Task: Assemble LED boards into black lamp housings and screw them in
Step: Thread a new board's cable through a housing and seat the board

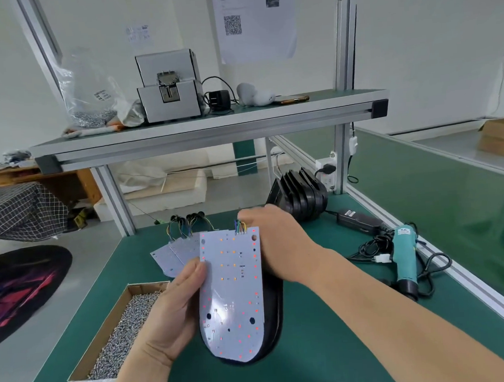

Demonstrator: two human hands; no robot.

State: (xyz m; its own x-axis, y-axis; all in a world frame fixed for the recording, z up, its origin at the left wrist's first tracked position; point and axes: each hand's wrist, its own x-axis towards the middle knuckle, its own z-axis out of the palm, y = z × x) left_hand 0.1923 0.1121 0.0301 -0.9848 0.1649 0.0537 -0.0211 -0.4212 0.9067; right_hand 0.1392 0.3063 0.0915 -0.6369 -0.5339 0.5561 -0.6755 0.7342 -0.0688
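A white LED board (232, 295) with a rounded near end and coloured wires at its far end lies tilted over a black lamp housing (274, 310) on the green mat. My left hand (175, 310) grips the board's left edge, thumb on top. At the board's far right corner my right hand (272, 234) has its fingers curled by the wires (240, 227); what they pinch is hidden. Spare LED boards (175, 254) fan out behind. Black housings (301, 196) stand stacked at the back.
A cardboard box of screws (120, 331) sits left of the housing. A teal electric screwdriver (405, 255) with its cable and power adapter (359, 221) lies to the right. An aluminium shelf (205, 125) overhead carries a screw feeder (169, 86).
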